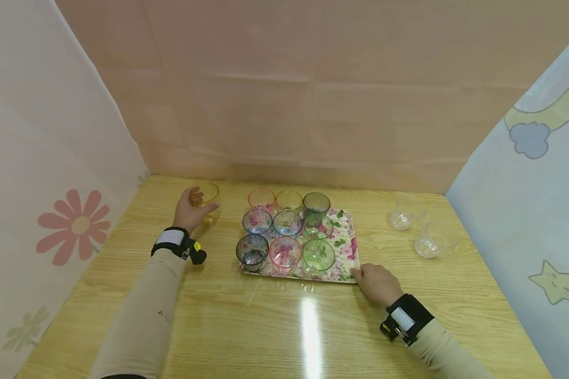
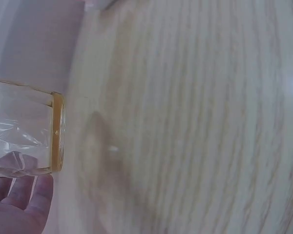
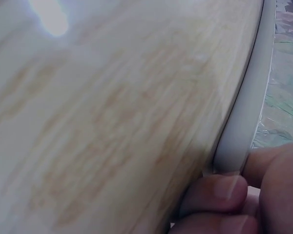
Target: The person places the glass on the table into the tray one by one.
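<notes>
At the far left of the table, my left hand [image 1: 189,210] holds a clear glass with a yellow rim [image 1: 209,192], fingers on its left and thumb on its right. In the left wrist view the yellow-tinted glass [image 2: 24,126] shows from the side, with fingers [image 2: 39,197] against it. My right hand [image 1: 378,284] grips the near right corner of a flowered tray [image 1: 348,245]. Up close, the right wrist view shows the tray's pale rim [image 3: 244,112] between thumb and fingers [image 3: 215,192]. Several coloured glasses [image 1: 286,223] stand upright in rows on the tray's left and middle.
Two clear glasses [image 1: 401,218] [image 1: 429,245] stand on the right of the wooden table [image 1: 237,331]. A pinkish-brown sheet [image 1: 308,105] hangs behind the table. Patterned panels [image 1: 19,158] [image 1: 545,200] close off both sides. Light glares on the tabletop near the front.
</notes>
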Available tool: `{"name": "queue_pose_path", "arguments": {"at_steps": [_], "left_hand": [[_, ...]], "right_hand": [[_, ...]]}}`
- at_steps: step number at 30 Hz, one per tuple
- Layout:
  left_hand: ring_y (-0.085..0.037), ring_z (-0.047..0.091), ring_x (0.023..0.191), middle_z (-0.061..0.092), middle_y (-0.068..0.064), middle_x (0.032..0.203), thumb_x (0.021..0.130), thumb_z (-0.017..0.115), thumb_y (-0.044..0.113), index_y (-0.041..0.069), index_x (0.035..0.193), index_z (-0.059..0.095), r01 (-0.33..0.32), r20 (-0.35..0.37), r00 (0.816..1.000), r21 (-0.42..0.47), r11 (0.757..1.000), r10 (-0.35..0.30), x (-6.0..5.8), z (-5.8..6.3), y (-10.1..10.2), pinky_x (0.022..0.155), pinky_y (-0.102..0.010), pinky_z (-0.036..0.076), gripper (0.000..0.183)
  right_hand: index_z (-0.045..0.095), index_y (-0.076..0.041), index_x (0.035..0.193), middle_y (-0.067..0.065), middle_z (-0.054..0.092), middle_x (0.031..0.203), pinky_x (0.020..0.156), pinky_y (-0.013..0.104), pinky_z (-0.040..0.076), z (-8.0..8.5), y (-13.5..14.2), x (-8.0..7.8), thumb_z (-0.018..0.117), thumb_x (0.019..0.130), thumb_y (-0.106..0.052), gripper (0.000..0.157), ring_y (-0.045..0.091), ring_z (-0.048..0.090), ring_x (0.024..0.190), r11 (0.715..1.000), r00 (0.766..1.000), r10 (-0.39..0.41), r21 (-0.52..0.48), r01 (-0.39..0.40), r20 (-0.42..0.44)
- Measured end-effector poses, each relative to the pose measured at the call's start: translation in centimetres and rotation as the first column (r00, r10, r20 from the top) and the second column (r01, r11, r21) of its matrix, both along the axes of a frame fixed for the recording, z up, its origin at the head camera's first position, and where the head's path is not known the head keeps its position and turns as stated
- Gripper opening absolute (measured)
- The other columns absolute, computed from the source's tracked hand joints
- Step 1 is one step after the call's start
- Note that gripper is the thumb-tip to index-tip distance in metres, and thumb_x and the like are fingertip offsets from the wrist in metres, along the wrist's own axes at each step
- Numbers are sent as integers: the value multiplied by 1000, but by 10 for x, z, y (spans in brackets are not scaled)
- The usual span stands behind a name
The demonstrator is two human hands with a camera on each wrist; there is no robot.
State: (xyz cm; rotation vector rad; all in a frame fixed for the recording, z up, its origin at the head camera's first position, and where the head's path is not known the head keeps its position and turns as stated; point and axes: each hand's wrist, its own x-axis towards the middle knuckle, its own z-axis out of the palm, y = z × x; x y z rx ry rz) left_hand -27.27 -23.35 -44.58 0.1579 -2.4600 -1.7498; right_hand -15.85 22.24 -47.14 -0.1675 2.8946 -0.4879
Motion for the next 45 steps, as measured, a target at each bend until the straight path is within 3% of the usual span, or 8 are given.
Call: {"name": "queue_pose_path", "arguments": {"at_steps": [10,17,20,28,33,38,41,45], "left_hand": [[-32,38,125,40,-16,137,79,76,28,10,145,28,64,-84,995,58,996,-60,12,18,8,100,-47,33,84],[-40,36,125,40,-25,137,83,71,15,0,142,28,166,-110,980,-5,986,-166,40,64,33,101,-55,27,75],[-39,39,123,42,-25,135,84,71,18,1,142,30,204,-120,971,-51,978,-209,45,71,40,100,-55,28,74],[-31,41,123,44,-14,137,80,75,23,15,144,30,269,-139,951,-73,960,-277,41,63,43,100,-51,28,79],[-28,41,125,45,-11,136,80,76,22,16,144,31,295,-171,938,-65,953,-302,43,66,49,102,-50,28,79],[-29,40,126,44,-14,137,80,75,14,10,143,31,356,-191,916,-23,934,-354,54,84,67,105,-49,27,76],[-29,40,126,44,-15,137,81,74,14,11,143,31,399,-200,897,-15,917,-394,61,93,79,104,-48,29,76],[-24,42,125,47,-8,136,79,76,18,18,144,30,441,-211,872,-47,896,-441,64,93,93,103,-47,31,80]], "right_hand": [[45,-12,61,1,35,54,46,28,27,-1,-1,-2,47,98,-32,41,15,36,48,1000,1000,-2,9,2,10],[45,-12,62,1,36,54,46,28,26,-1,1,-1,47,97,-32,41,15,37,48,1000,1000,-1,-2,1,10],[45,-12,61,0,36,53,46,28,26,-3,2,-1,48,97,-34,42,15,37,48,1000,1000,-11,-5,11,8],[44,-14,54,-2,36,48,43,27,25,2,8,-6,44,95,-49,55,13,36,43,998,998,-55,-31,56,24],[42,-14,56,-1,33,49,43,27,22,13,15,-9,38,98,-46,53,15,33,42,991,988,-116,-71,109,-101],[45,-11,64,1,33,50,42,27,21,24,11,-16,35,100,-46,50,16,31,41,979,939,-150,-181,96,-311],[50,-9,73,1,36,53,43,27,22,33,2,-20,38,100,-41,43,15,32,42,962,882,-179,-267,64,-436],[56,-7,86,0,44,62,48,27,28,46,-18,-22,45,100,-29,29,14,38,51,923,789,-211,-383,-34,-577]]}}
